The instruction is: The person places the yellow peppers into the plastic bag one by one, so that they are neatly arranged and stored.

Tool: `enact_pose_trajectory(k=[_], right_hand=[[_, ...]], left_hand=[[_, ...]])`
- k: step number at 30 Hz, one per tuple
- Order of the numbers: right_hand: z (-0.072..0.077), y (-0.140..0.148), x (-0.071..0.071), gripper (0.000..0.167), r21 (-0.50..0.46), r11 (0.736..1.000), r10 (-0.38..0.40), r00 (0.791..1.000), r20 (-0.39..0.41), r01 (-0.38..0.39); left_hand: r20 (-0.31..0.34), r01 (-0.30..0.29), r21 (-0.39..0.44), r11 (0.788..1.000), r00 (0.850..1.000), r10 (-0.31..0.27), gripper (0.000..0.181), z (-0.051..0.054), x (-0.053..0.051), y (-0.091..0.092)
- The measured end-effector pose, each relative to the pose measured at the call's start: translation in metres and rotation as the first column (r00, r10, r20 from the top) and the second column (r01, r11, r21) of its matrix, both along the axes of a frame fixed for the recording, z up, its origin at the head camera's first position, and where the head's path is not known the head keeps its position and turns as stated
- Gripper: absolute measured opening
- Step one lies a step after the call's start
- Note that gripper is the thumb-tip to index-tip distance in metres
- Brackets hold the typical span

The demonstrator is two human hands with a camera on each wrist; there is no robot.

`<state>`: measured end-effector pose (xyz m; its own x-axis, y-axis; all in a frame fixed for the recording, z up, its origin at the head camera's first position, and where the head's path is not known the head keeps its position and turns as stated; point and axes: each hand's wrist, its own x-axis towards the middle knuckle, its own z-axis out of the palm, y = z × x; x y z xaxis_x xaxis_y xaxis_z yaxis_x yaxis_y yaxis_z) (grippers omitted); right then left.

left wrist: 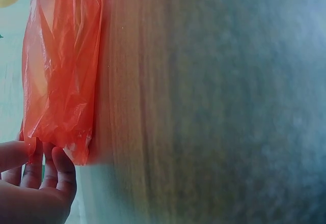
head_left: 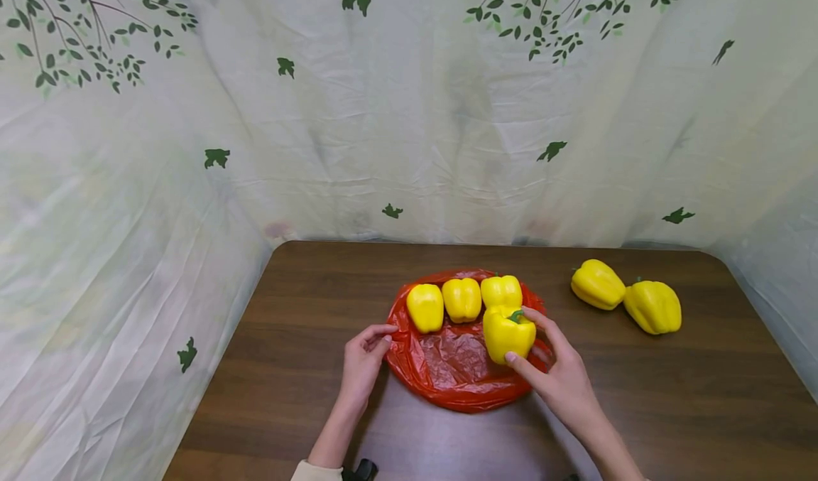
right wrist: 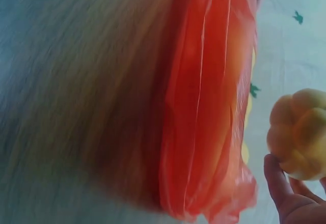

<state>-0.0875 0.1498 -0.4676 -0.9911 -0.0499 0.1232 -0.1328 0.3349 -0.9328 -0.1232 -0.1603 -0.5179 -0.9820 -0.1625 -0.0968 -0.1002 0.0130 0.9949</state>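
Note:
A red plastic bag (head_left: 441,392) lies spread on the table with its mouth upward. Along its far side sit a yellow bell pepper (head_left: 424,309), a second bell pepper (head_left: 461,300) and a third bell pepper (head_left: 501,291). My right hand (head_left: 565,378) holds another yellow bell pepper (head_left: 509,335) with a green stem over the bag's right part, between thumb and fingers; the right wrist view shows this pepper (right wrist: 300,135) above the bag's rim. At the bag's left edge, my left hand (head_left: 363,364) pinches the red plastic (left wrist: 61,81) between thumb and fingers.
Two more yellow bell peppers lie on the brown table (head_left: 307,289) at the right: one bell pepper (head_left: 598,284) touches or nearly touches the other bell pepper (head_left: 653,307). A pale curtain (head_left: 434,126) with printed leaves hangs behind the table and along its sides.

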Motion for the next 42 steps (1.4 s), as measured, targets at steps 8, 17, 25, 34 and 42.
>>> enact_pose_trajectory(k=[8, 17, 25, 34, 42], right_hand=[[-0.007, -0.020, -0.005, 0.067, -0.165, 0.980, 0.123, 0.990, 0.074, -0.110], [-0.014, -0.038, -0.011, 0.066, -0.149, 0.970, 0.201, 0.978, 0.063, -0.190], [-0.026, -0.051, -0.014, 0.065, -0.039, 0.968, 0.249, 0.967, 0.046, -0.247], [-0.034, -0.065, -0.018, 0.063, -0.026, 0.960, 0.278, 0.949, 0.148, -0.277], [-0.039, -0.075, -0.018, 0.062, 0.062, 0.960, 0.256, 0.945, 0.204, -0.274]], left_hand=[[0.018, 0.025, 0.007, 1.000, 1.000, -0.026, 0.020, 0.015, 0.004, 0.001], [0.018, 0.037, -0.014, 0.999, 0.999, -0.037, 0.020, 0.036, 0.011, 0.005], [0.020, 0.032, -0.010, 0.999, 0.999, -0.032, 0.020, 0.035, 0.009, 0.005], [0.014, 0.027, -0.002, 1.000, 1.000, -0.027, 0.020, 0.035, 0.009, 0.004], [0.031, 0.029, -0.021, 0.999, 0.999, -0.029, 0.020, 0.038, 0.011, 0.005]])
